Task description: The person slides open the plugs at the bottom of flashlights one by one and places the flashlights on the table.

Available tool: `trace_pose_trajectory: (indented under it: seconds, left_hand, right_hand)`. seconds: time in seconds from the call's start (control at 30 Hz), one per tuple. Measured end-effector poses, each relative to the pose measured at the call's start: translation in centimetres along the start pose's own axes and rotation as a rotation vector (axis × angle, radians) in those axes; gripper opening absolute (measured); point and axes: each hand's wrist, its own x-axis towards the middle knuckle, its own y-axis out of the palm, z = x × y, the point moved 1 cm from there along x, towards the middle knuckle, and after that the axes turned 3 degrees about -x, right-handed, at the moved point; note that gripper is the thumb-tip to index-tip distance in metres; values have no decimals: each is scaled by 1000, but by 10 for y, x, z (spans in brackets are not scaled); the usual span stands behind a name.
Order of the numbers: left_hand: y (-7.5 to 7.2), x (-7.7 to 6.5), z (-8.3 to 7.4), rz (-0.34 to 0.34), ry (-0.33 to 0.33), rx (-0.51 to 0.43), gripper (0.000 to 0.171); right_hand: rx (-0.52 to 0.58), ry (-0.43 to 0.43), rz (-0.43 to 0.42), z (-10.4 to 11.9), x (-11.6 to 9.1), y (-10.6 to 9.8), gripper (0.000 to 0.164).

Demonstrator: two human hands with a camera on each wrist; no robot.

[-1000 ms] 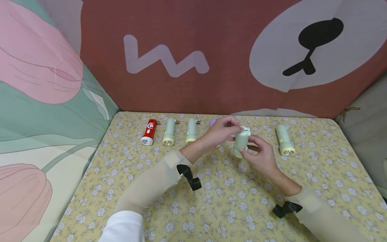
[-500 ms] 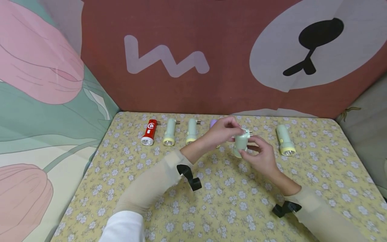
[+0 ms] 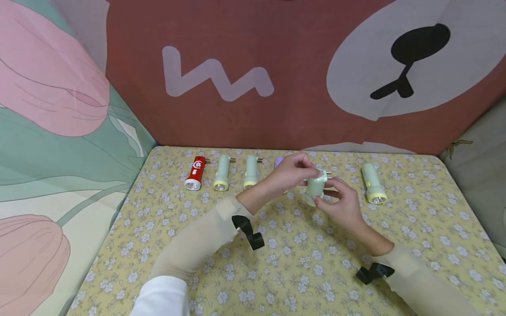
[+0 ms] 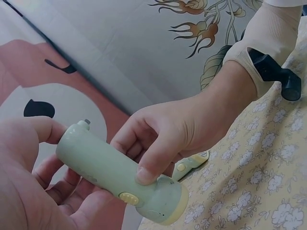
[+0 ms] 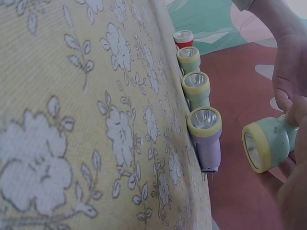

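Observation:
Both hands hold a pale green flashlight (image 3: 316, 188) with a yellow head rim over the table, its lens end lower. My left hand (image 3: 292, 172) grips the tail end, its fingers at the edge. My right hand (image 3: 343, 204) pinches the body near the head between thumb and fingers. Metal plug prongs (image 3: 329, 173) stick out to the right at the tail. A yellow switch (image 4: 129, 198) shows on the body in the left wrist view. Seen from the right wrist, the yellow-rimmed lens (image 5: 256, 148) faces left.
A red flashlight (image 3: 195, 173), two pale green ones, the left one (image 3: 222, 172) beside the middle one (image 3: 251, 170), and a purple one (image 5: 208, 148) lie in a row. Another green flashlight (image 3: 373, 182) lies to the right. Flowered cloth covers the table (image 3: 276, 263); printed fabric walls surround it.
The held flashlight's tail has turned, so its prongs now project to the right. Its tail also sits slightly lower. Both hands stay nearly in place.

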Motion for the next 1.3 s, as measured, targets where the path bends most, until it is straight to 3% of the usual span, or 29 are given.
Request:
trace_pose_trajectory:
  seconds: [0.43,1.03,1.3]
  left_hand:
    - [6,-3,1,-73,8,9,16]
    - [3,0,6,-43,-32,1,18]
    - [4,0,6,-25,21,41,16]
  right_hand:
    - [-12,-21,-1,-1,0,0,35]
    - [-81,-40,18,-1,0,1,37]
    - [-81,-18,32,-2,-1,-1,37]
